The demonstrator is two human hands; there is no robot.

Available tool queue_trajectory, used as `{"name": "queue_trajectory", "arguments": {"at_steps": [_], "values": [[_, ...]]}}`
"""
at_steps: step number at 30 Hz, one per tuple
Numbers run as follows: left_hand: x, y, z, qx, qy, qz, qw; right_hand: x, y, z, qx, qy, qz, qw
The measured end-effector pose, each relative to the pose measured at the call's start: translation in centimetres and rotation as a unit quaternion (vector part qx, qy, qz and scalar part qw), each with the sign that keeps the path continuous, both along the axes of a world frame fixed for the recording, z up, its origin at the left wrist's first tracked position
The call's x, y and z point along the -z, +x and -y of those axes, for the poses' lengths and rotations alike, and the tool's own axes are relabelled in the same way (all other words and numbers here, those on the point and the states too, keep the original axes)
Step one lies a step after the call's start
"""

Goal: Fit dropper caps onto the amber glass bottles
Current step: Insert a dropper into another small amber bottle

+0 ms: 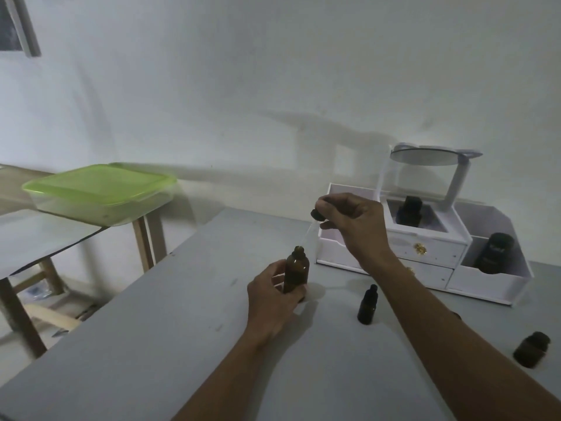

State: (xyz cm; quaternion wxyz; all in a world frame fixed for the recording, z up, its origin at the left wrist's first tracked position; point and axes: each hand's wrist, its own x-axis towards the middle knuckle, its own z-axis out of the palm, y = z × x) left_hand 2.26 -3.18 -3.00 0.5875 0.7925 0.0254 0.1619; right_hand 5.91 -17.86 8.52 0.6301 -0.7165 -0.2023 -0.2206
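Grey table (pixel 182 344); hands grip bottle (pixel 296 273), dropper (pixel 317 216).

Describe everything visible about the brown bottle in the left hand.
The amber bottle is brown glass, cylindrical, with a narrow neck and uncapped mouth. It stands upright on or just above the grey table, its lower body gripped by the left hand. The right hand holds the dropper cap, whose clear tube angles toward the mouth.
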Motion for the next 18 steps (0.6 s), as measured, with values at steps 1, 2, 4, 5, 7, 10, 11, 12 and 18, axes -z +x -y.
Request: {"name": "queue_trajectory", "arguments": {"at_steps": [1, 2, 4, 5, 7, 10, 11, 12, 18], "values": [[0.0, 0.0, 0.0, 0.002, 0.000, 0.001, 1.000, 0.2, 0.1, -0.2, -0.002, -0.017, -0.003, 1.000], [-0.1, 0.1, 0.0, 0.003, 0.000, 0.001, 1.000, 0.5, 0.3, -0.3, 0.000, -0.044, -0.004, 0.999], [-0.2, 0.0, 0.0, 0.006, 0.005, 0.000, 1.000, 1.2, 0.6, -0.7, 0.009, -0.114, -0.005, 0.993], [-0.2, -0.1, 0.0, 0.006, 0.006, 0.002, 1.000, 1.6, 0.7, -1.0, 0.015, -0.145, -0.009, 0.989], [-0.2, -0.1, 0.0, 0.009, 0.000, 0.005, 1.000, 2.4, 1.0, -1.4, 0.020, -0.177, -0.024, 0.984], [-0.2, -0.2, -0.1, 0.015, -0.005, 0.005, 1.000, 3.7, 1.3, -1.5, 0.030, -0.194, -0.037, 0.980], [-0.1, -0.2, -0.2, 0.017, -0.005, 0.007, 1.000, 4.0, 1.3, -1.5, 0.032, -0.198, -0.038, 0.979], [-0.1, -0.1, -0.2, 0.018, -0.006, 0.009, 1.000, 4.2, 1.3, -1.5, 0.032, -0.197, -0.041, 0.979], [0.2, 0.1, -0.3, 0.016, -0.001, 0.013, 1.000, 4.1, 1.2, -1.7, 0.036, -0.188, -0.043, 0.981]]}}
